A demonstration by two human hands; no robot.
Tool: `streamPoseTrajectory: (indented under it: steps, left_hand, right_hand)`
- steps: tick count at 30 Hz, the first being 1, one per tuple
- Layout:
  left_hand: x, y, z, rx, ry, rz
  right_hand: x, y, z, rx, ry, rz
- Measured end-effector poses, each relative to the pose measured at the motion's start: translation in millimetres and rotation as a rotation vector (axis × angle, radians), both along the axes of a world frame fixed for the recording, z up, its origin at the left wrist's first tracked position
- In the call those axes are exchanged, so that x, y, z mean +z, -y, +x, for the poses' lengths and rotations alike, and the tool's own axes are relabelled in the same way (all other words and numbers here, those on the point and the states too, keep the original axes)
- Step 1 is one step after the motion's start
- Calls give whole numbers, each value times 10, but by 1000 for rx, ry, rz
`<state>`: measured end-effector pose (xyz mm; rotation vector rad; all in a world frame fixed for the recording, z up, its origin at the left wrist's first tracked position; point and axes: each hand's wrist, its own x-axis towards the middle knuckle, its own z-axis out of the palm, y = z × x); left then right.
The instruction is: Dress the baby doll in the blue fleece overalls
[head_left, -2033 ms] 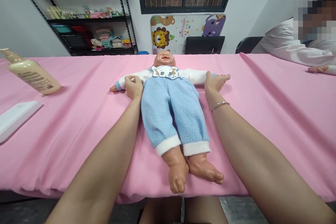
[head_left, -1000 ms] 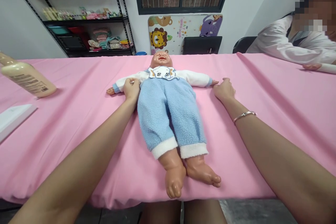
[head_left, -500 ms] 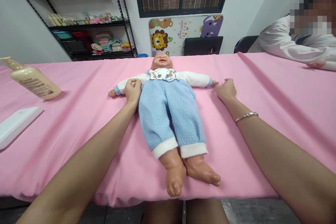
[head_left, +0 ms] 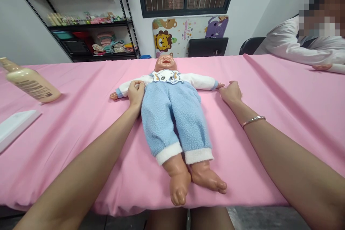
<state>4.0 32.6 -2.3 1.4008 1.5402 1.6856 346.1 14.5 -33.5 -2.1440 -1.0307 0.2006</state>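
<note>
Left hand (head_left: 135, 92) lies just left of centre, palm down, fingers bent over the white sleeve of a plastic baby doll (head_left: 172, 115) dressed in a fluffy blue romper. It is closed around the doll's upper arm, close to the shoulder. Right hand (head_left: 230, 91), right of centre, rests on the pink cloth-covered table (head_left: 81, 125) with its fingers curled loosely inward. The fingertips meet the doll's small plastic hand at the end of the other sleeve, but whether they pinch it cannot be told from this angle. A thin silver bracelet (head_left: 253, 119) circles that wrist.

The baby doll lies on its back in the middle of the frame, arms spread to both sides, head toward the far edge of the table, bare feet at the near edge, bottom centre.

At the left edge a cream-coloured plastic bottle (head_left: 31, 83) shows tilted on the cloth, and below it is a flat white rectangular pack (head_left: 14, 126) — both well apart from the doll. In the upper right another person's white sleeve (head_left: 293, 48) rests on the table. Behind the table a black metal shelf rack (head_left: 88, 25) of small goods fills the upper left, and a cartoon-animal play mat (head_left: 185, 30) leans against the wall, top centre.
</note>
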Motion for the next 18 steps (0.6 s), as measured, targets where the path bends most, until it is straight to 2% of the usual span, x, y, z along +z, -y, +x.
streamPoseTrajectory:
  steps: [5,10,12,15,16,18]
  left_hand:
    - [6,10,-51,-28,-146,100]
    - [126,64,-270,128,-396,308]
    - [153,37,-364,190,-411,321]
    - [151,-23,-417,231,-326,273]
    - [146,-33,-404,221,-299,252]
    - [138,-23,-338,166,-298,201]
  right_hand:
    - [-11,9,-12,11,14,7]
    - [-22,5,-31,16,-13,43]
    - [23,14,-56,-28,-39,161]
    - [154,52,-145,-97,40,458]
    - [200,68,-193,-95,56,527]
    - [270,99,-321,-12,41,551]
